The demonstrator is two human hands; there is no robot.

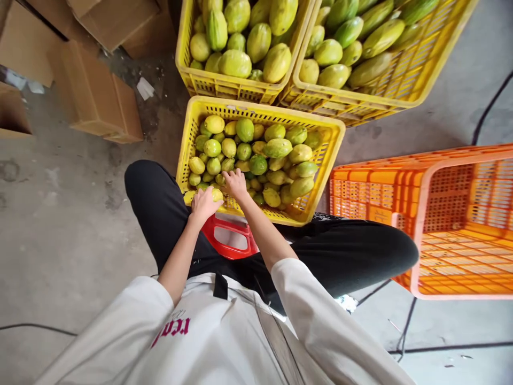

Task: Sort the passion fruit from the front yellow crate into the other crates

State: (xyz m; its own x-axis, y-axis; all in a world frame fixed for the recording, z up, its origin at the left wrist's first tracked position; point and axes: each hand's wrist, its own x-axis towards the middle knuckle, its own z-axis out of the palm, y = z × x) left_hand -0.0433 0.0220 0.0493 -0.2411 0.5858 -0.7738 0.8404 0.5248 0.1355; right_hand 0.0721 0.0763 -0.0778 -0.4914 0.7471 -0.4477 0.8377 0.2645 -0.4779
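A yellow crate (335, 160) in front of my knees holds many lemon-shaped fruits (245, 130), some yellow and some green. My left hand (203, 205) is at the crate's near left rim, its fingers curled round a yellow fruit (217, 195). Just right of it, my right hand (235, 184) reaches over the rim into the crate. Its fingers are apart and bent down onto the fruits near a green one (220, 179); the fingertips are partly hidden, and no fruit is seen lifted in them.
Two more yellow crates (240, 85) (360, 101) with larger green-yellow fruits stand beyond. At right an orange crate (372, 192) lies on its side. Cardboard boxes (96, 96) are at upper left. A red plastic stool (230, 248) shows between my legs. Black cables (449, 347) cross the floor.
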